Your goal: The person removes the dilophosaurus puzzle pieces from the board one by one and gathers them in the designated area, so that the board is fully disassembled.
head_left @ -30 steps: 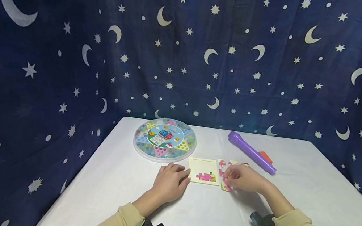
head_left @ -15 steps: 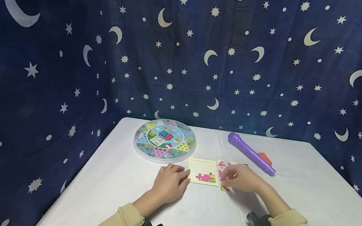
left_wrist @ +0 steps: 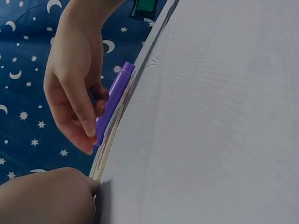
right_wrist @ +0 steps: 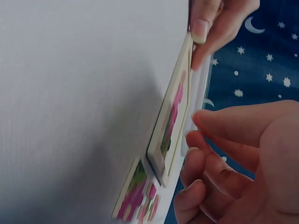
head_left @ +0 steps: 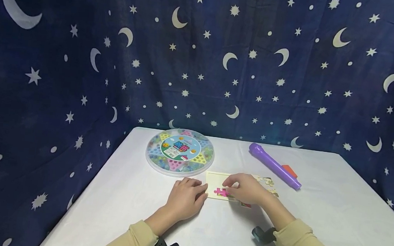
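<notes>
My left hand [head_left: 187,199] rests on the table at the left side of a cream puzzle tray [head_left: 214,178], holding its edge between thumb and forefinger. Pink and green jigsaw pieces [head_left: 221,192] lie in the tray's near right part. Over the tray's right half hovers my right hand [head_left: 247,188], thumb and forefinger brought near each other; from the right wrist view, a narrow gap with nothing visible shows between those fingertips [right_wrist: 198,117]. Loose jigsaw pieces [head_left: 267,181] lie to the right of the tray, partly hidden by this hand and forearm.
A round clear-lidded game box [head_left: 180,153] with marbles sits behind the tray, to the left. At the back right lies a purple toy microphone [head_left: 274,166] beside a small orange-red object [head_left: 289,171]. A dark blue curtain [head_left: 203,60] with moons and stars surrounds the white table [head_left: 207,235].
My right hand has moved left from the loose pieces to above the tray, now covering its right part. The left hand has stayed at the tray's left edge.
</notes>
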Available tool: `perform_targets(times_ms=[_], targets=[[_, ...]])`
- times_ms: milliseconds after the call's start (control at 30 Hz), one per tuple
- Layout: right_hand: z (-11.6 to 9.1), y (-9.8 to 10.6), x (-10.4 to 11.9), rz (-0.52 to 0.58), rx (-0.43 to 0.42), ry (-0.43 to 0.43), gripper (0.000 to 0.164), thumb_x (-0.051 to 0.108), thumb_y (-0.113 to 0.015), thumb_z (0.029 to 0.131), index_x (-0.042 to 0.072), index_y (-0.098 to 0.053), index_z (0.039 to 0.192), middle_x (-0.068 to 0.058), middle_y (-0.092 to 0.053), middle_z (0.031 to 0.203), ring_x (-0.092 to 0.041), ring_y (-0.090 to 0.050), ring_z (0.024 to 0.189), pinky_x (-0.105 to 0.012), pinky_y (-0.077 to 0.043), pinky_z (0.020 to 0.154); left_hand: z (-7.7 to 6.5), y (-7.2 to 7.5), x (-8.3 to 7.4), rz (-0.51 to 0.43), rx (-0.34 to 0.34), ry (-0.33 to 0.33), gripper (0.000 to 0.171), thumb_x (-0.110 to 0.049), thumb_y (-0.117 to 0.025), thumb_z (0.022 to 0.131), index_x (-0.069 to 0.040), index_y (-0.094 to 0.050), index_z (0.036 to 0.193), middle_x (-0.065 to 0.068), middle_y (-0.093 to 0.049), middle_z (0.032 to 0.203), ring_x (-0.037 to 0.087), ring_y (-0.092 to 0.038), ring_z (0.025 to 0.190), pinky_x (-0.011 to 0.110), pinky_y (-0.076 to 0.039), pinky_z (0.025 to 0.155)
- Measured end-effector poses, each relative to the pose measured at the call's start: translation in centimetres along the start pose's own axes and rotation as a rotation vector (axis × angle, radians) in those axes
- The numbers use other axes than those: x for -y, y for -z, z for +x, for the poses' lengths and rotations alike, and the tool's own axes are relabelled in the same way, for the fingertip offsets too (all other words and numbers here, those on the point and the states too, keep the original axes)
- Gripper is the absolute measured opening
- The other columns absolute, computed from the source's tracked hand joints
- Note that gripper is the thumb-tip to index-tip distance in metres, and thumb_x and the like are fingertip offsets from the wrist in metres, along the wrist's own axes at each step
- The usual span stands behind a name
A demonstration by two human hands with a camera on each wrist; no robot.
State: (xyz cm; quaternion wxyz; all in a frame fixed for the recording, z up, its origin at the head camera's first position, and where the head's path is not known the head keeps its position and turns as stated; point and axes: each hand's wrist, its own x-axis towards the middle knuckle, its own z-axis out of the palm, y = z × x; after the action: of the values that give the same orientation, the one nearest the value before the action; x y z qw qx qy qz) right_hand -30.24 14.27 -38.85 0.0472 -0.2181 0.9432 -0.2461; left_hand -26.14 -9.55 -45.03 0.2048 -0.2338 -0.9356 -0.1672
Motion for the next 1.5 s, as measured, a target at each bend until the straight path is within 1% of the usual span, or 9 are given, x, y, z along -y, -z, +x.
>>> perform_targets(times_ms=[100, 233, 400, 500, 633, 767, 1100, 1333, 1500], targets=[[0.3, -0.5, 0.3, -0.025, 0.004, 0.016, 0.015, 0.011, -0.072, 0.093, 0.016, -0.078, 0.106, 0.007, -0.072, 0.097, -0.021, -0.065, 0.101, -0.055, -0.045, 0.101, 0.0, 0.0, 0.0, 0.000, 0.005, 0.001, 0.034, -0.034, -0.062, 0.101, -0.019, -0.074, 0.128, 0.004, -0.069, 0.125, 0.025, -0.059, 0.116, 0.046, -0.045, 0.092], [0.6, -0.9, 0.5, -0.048, 0.010, 0.039, 0.021, 0.004, -0.070, 0.090, 0.014, -0.078, 0.106, 0.005, -0.073, 0.098, -0.027, -0.065, 0.109, -0.056, -0.044, 0.103, 0.0, 0.1, 0.0, 0.002, 0.004, -0.002, 0.034, -0.034, -0.062, 0.101, -0.019, -0.074, 0.128, 0.004, -0.069, 0.125, 0.024, -0.059, 0.116, 0.046, -0.045, 0.092], [0.7, -1.1, 0.4, -0.054, 0.017, 0.102, 0.027, -0.001, -0.072, 0.083, 0.011, -0.077, 0.107, 0.003, -0.073, 0.097, -0.025, -0.067, 0.103, -0.051, -0.048, 0.099, -0.1, 0.2, 0.0, 0.005, 0.004, -0.001, 0.033, -0.034, -0.062, 0.101, -0.018, -0.075, 0.128, 0.005, -0.069, 0.124, 0.024, -0.059, 0.116, 0.046, -0.045, 0.093], [0.8, -1.2, 0.6, -0.064, 0.020, 0.124, 0.029, -0.002, -0.072, 0.081, 0.012, -0.076, 0.106, 0.003, -0.073, 0.096, -0.025, -0.067, 0.101, -0.053, -0.047, 0.099, 0.0, 0.2, 0.0, 0.004, 0.005, 0.001, 0.034, -0.034, -0.062, 0.100, -0.018, -0.074, 0.128, 0.005, -0.069, 0.124, 0.024, -0.059, 0.116, 0.046, -0.045, 0.093], [0.9, -1.4, 0.9, -0.076, 0.026, 0.086, 0.028, -0.002, -0.070, 0.082, 0.015, -0.075, 0.104, 0.003, -0.072, 0.098, -0.024, -0.067, 0.102, -0.052, -0.047, 0.099, 0.0, 0.1, 0.0, 0.006, 0.008, -0.003, 0.034, -0.034, -0.062, 0.101, -0.018, -0.074, 0.128, 0.005, -0.069, 0.124, 0.024, -0.059, 0.116, 0.046, -0.045, 0.093], [0.8, -1.4, 1.4, -0.069, 0.030, 0.031, 0.027, -0.002, -0.071, 0.081, 0.017, -0.072, 0.101, 0.003, -0.070, 0.095, -0.021, -0.064, 0.094, -0.049, -0.050, 0.096, 0.0, 0.0, 0.0, 0.011, 0.000, -0.007, 0.034, -0.034, -0.062, 0.101, -0.019, -0.074, 0.128, 0.004, -0.069, 0.124, 0.024, -0.059, 0.116, 0.046, -0.045, 0.092], [1.2, -1.6, 1.9, -0.069, 0.045, -0.003, 0.024, -0.003, -0.071, 0.080, 0.017, -0.065, 0.092, 0.003, -0.060, 0.085, -0.018, -0.054, 0.079, -0.040, -0.047, 0.076, 0.0, -0.1, 0.2, 0.020, -0.019, -0.013, 0.033, -0.034, -0.062, 0.101, -0.019, -0.075, 0.127, 0.004, -0.070, 0.122, 0.024, -0.060, 0.115, 0.046, -0.045, 0.092], [1.2, -1.4, 2.2, -0.066, 0.058, 0.002, 0.030, -0.003, -0.071, 0.078, 0.016, -0.068, 0.101, 0.002, -0.062, 0.089, -0.018, -0.055, 0.080, -0.042, -0.050, 0.081, 0.0, 0.0, 0.2, 0.007, -0.028, -0.016, 0.033, -0.033, -0.062, 0.100, -0.018, -0.075, 0.127, 0.004, -0.070, 0.122, 0.025, -0.060, 0.114, 0.046, -0.045, 0.092], [1.1, -1.4, 2.4, -0.066, 0.071, -0.001, 0.025, -0.002, -0.072, 0.079, 0.015, -0.068, 0.098, 0.002, -0.062, 0.088, -0.018, -0.055, 0.081, -0.043, -0.050, 0.083, -0.1, 0.0, 0.2, 0.014, -0.018, -0.016, 0.033, -0.034, -0.062, 0.101, -0.019, -0.075, 0.127, 0.004, -0.070, 0.122, 0.024, -0.060, 0.115, 0.046, -0.045, 0.091]])
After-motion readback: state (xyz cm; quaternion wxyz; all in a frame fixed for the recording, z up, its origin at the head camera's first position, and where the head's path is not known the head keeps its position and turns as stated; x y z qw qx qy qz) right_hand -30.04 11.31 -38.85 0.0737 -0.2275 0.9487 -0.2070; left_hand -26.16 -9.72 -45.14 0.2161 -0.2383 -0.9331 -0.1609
